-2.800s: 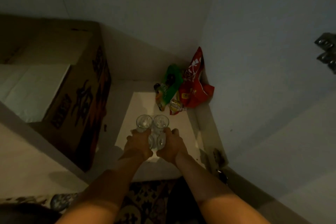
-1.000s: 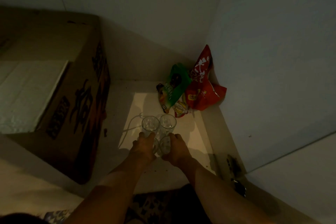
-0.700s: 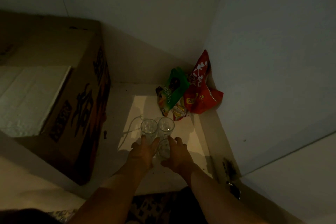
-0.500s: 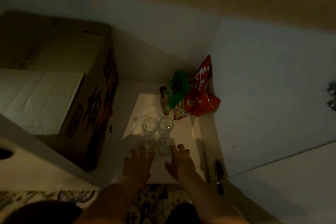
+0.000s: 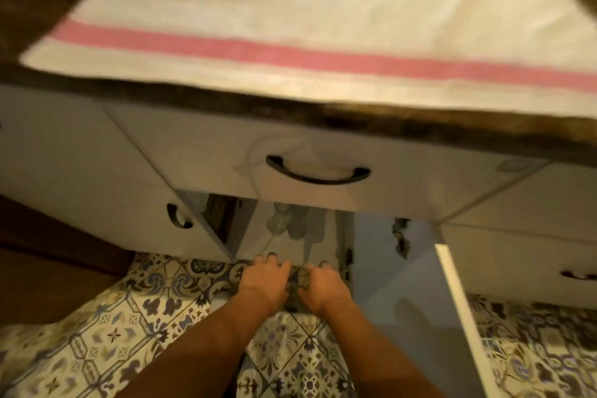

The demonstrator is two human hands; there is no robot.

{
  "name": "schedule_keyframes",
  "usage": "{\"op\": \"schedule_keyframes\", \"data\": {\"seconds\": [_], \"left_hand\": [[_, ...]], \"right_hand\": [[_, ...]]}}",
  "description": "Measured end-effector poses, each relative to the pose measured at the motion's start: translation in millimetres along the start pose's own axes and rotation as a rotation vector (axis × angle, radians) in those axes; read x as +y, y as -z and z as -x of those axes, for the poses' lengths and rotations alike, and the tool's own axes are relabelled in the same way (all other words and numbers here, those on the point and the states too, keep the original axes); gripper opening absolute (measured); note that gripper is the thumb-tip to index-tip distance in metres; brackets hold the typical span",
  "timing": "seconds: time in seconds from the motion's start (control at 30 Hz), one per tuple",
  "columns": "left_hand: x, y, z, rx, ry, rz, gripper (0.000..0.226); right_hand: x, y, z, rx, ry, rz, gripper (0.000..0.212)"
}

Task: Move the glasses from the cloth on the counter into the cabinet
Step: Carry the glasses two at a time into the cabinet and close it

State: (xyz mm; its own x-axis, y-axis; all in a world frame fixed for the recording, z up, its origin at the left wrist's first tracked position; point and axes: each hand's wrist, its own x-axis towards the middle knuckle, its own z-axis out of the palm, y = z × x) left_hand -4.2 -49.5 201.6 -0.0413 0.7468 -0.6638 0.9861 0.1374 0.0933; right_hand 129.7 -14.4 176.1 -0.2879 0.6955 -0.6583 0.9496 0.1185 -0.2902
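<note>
A white cloth with a pink stripe [image 5: 323,10] lies on the dark-edged counter [image 5: 323,108]; I see no glasses on the part of it in view. Below the drawer, the cabinet [image 5: 290,252] stands open. Several clear glasses [image 5: 284,223] show faintly and blurred on its floor, half hidden by the drawer front. My left hand [image 5: 263,281] and my right hand [image 5: 323,284] are side by side at the cabinet's front edge, well short of the glasses. Both hold nothing, with fingers loosely spread.
The drawer with a black handle [image 5: 318,174] hangs over the opening. The white cabinet door [image 5: 458,317] stands open at the right, its hinge [image 5: 400,236] showing. A closed door with a handle [image 5: 177,218] is at the left. Patterned floor tiles [image 5: 113,333] lie below.
Both hands let go of the glasses and drew back out of the cabinet. The view rose from inside the cabinet to the counter and cloth.
</note>
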Motion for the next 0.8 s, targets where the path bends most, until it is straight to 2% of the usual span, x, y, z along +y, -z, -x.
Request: {"op": "schedule_keyframes", "data": {"seconds": [0.33,0.5,0.63,0.8], "left_hand": [[49,128,193,0.067,-0.069,-0.011,0.061],[65,171,225,0.146,-0.121,-0.082,0.064],[73,222,237,0.200,-0.129,-0.116,0.056],[79,295,239,0.411,-0.152,-0.166,0.051]], "right_hand": [[-30,126,197,0.048,0.051,-0.006,0.052],[-47,164,244,0.066,0.105,0.143,0.052],[-62,217,268,0.091,0.129,0.264,0.046],[-68,303,297,0.240,0.109,0.210,0.055]]}}
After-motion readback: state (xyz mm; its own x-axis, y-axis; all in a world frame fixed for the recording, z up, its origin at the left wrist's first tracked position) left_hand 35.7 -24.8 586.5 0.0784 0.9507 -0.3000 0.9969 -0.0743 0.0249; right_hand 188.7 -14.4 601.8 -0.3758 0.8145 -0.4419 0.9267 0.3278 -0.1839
